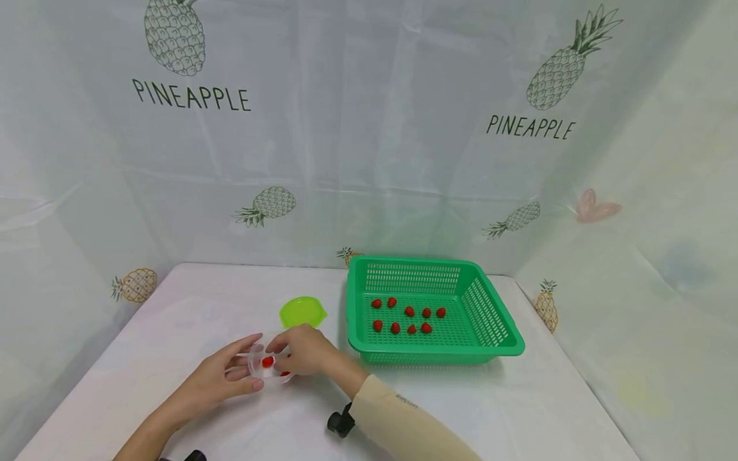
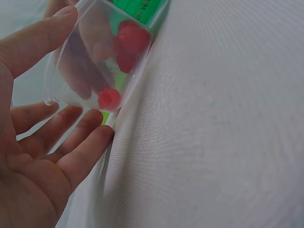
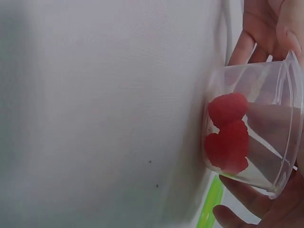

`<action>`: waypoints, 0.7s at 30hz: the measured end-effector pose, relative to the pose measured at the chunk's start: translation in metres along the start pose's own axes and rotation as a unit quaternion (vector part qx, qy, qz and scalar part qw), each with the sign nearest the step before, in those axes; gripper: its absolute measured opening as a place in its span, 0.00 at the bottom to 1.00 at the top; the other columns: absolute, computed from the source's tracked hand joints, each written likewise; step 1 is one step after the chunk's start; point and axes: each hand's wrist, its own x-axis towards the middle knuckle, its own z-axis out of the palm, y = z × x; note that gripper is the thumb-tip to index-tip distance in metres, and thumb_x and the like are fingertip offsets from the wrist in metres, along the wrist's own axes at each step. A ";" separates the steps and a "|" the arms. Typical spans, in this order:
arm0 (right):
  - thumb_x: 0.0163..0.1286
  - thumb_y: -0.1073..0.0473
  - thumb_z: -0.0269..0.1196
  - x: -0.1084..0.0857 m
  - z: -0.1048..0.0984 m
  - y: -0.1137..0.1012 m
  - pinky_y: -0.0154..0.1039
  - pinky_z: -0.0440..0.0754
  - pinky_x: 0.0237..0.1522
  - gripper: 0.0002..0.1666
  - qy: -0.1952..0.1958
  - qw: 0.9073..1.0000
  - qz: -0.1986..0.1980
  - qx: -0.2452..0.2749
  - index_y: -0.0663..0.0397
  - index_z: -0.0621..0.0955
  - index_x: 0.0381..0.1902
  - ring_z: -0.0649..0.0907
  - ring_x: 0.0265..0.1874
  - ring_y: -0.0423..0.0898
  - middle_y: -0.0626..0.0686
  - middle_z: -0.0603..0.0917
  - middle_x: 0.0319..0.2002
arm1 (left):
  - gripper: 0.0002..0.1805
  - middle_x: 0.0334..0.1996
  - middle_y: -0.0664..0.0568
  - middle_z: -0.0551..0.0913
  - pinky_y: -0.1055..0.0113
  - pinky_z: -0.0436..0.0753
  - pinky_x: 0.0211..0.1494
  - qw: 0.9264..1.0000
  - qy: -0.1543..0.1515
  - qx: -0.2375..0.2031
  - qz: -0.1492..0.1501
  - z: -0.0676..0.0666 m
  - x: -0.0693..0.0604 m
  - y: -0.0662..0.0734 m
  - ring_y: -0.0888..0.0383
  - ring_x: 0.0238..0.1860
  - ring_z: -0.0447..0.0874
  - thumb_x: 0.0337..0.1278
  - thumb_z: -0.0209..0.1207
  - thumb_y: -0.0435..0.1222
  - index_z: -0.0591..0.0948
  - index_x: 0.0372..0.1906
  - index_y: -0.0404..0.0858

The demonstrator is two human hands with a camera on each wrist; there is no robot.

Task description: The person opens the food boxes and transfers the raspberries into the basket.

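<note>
A small clear plastic cup (image 3: 266,80) stands on the table with red raspberries (image 3: 228,142) at its bottom. My left hand (image 1: 210,382) is beside the cup's left side, thumb by the rim and fingers fairly straight and spread; in the left wrist view, a gap shows between palm and cup. From the other side my right hand (image 1: 308,349) reaches in over the rim. Its fingers show blurred through the wall in the left wrist view, apart from each other, near a single raspberry (image 2: 109,99); I see nothing pinched between them.
Behind the cup lies a lime-green lid (image 1: 302,312). To the right is a green slotted basket (image 1: 490,351) with several red berries (image 1: 409,312) in loose rows. A white cloth (image 1: 230,288) covers the table, and a pineapple-print curtain (image 1: 369,160) hangs around it.
</note>
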 end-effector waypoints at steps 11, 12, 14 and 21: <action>0.66 0.57 0.74 0.008 0.001 -0.008 0.35 0.77 0.49 0.16 -0.008 0.998 0.037 -0.050 0.37 0.93 0.51 0.79 0.41 0.28 0.31 0.90 0.40 | 0.49 0.77 0.35 0.66 0.74 0.85 0.59 1.000 0.003 0.000 -0.003 0.000 0.000 0.001 0.40 0.69 0.79 0.62 0.75 0.42 0.62 0.84 0.46; 0.66 0.56 0.75 0.009 0.002 -0.009 0.37 0.76 0.49 0.16 -0.006 0.997 0.043 -0.057 0.35 0.93 0.50 0.79 0.41 0.28 0.30 0.90 0.39 | 0.49 0.77 0.35 0.66 0.74 0.84 0.59 1.000 0.002 -0.003 -0.003 0.000 -0.001 0.001 0.39 0.69 0.79 0.62 0.75 0.42 0.62 0.84 0.46; 0.64 0.56 0.76 0.010 0.003 -0.012 0.39 0.75 0.48 0.15 0.001 0.996 0.054 -0.066 0.34 0.93 0.48 0.79 0.40 0.28 0.30 0.90 0.36 | 0.49 0.77 0.35 0.66 0.75 0.84 0.59 1.000 -0.001 -0.007 -0.001 0.000 -0.001 0.000 0.39 0.69 0.79 0.63 0.75 0.41 0.61 0.84 0.45; 0.62 0.54 0.79 0.014 0.009 -0.018 0.37 0.71 0.41 0.11 0.037 0.991 0.090 -0.096 0.29 0.94 0.40 0.78 0.37 0.31 0.29 0.84 0.26 | 0.49 0.76 0.34 0.67 0.77 0.83 0.58 1.000 -0.007 -0.020 0.008 0.001 -0.002 0.001 0.39 0.69 0.79 0.63 0.74 0.40 0.60 0.84 0.44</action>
